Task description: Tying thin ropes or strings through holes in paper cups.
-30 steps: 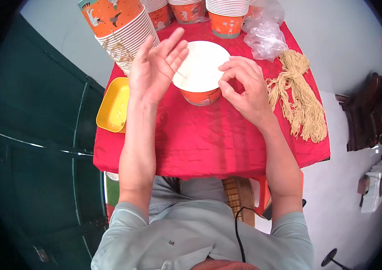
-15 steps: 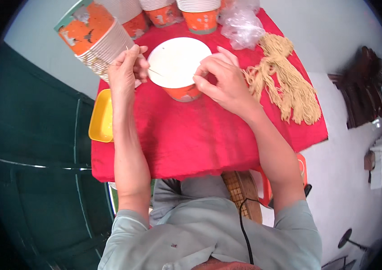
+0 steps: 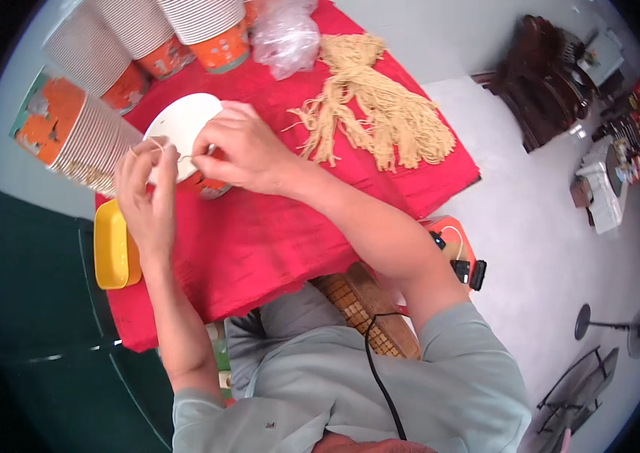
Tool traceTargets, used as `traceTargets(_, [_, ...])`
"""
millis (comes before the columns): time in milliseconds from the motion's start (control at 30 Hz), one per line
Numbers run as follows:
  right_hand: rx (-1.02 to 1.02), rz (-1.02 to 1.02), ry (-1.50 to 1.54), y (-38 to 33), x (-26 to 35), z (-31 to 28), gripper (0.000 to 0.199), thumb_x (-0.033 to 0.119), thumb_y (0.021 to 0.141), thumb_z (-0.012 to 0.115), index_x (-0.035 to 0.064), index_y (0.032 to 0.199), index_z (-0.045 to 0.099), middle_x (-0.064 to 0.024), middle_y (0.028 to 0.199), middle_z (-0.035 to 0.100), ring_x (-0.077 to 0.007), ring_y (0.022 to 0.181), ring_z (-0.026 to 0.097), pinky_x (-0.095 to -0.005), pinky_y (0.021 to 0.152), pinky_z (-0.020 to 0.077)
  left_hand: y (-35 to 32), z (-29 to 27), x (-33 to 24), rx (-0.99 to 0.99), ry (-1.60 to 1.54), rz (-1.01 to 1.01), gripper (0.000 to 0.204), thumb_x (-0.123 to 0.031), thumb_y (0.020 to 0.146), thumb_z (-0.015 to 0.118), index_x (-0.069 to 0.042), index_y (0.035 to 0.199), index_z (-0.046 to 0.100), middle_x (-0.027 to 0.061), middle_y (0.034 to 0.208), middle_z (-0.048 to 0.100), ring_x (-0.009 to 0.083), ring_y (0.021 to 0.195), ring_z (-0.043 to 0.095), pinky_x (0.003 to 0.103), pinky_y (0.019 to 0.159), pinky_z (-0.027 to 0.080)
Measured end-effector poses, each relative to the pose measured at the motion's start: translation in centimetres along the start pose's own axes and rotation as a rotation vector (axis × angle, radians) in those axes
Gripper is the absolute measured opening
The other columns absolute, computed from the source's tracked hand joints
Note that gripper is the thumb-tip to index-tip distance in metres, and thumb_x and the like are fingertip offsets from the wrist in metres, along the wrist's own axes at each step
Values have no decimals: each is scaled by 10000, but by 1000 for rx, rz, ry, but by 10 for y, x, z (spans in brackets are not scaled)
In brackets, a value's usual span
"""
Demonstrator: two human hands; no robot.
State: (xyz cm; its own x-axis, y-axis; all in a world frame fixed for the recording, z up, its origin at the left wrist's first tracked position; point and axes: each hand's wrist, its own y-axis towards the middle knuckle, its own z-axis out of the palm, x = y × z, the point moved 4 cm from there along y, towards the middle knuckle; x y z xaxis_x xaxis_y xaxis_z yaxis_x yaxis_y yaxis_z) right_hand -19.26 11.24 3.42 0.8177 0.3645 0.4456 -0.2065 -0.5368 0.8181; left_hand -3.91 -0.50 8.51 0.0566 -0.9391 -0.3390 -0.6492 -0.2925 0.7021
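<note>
My left hand [image 3: 146,192] is closed in a pinch on a thin pale string [image 3: 157,144] that loops over its fingertips. Beside it, the fingers of my right hand [image 3: 248,153] are pinched together on the string close to the left fingertips. Under both hands stands a round paper tub [image 3: 184,115] with a white top and an orange side, partly covered by them. Whether the top is a lid or the tub's inside, I cannot tell. Right of my hands lies a bundle of tan strings [image 3: 384,113], its loose ends fanned out on the red cloth.
Nested stacks of orange-and-white paper tubs [image 3: 214,34] line the table's far left, one stack [image 3: 63,124] tilted. A yellow plastic tray [image 3: 114,245] sits at the left edge. Crumpled clear plastic [image 3: 284,38] lies at the back of the red-covered table [image 3: 260,257].
The view has swung, so the table appears farther left. My right hand has come across the tub to my left hand, and their fingertips are now close together.
</note>
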Motion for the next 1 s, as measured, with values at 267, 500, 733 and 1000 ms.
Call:
traceTargets(267, [-130, -63, 57, 2, -1, 16, 125, 206, 884, 803, 120, 896, 713, -26, 907, 755, -263, 1015, 720, -525, 1173, 441, 20, -74, 156, 43, -302, -297, 458, -423, 1170, 566, -123, 1470, 739, 146, 1747, 427, 295, 1401, 673, 452, 1199, 527])
traceTargets(500, [-100, -49, 44, -2, -11, 11, 132, 215, 877, 803, 128, 854, 706, -8, 858, 752, -249, 969, 710, -494, 1160, 431, 29, -179, 201, 100, 149, -386, 595, -526, 1153, 585, -204, 1653, 586, 22, 815, 589, 61, 659, 473, 227, 614, 374])
traceTargets(733, [-109, -82, 10, 0, -13, 27, 155, 275, 878, 832, 140, 864, 758, -46, 814, 738, -279, 851, 716, -476, 874, 539, -14, -137, 85, -223, -230, -552, 335, -244, 1124, 678, -61, 1396, 750, 93, 1345, 727, 182, 1228, 666, 357, 1114, 518])
traceTargets(1000, [7, -67, 58, 5, 8, 3, 141, 203, 949, 784, 74, 919, 734, -45, 935, 777, -277, 944, 727, -468, 982, 524, -51, -14, -21, 91, 42, -62, 268, -183, 963, 810, -43, 1189, 776, 141, 1219, 747, 353, 1204, 683, 499, 1100, 486])
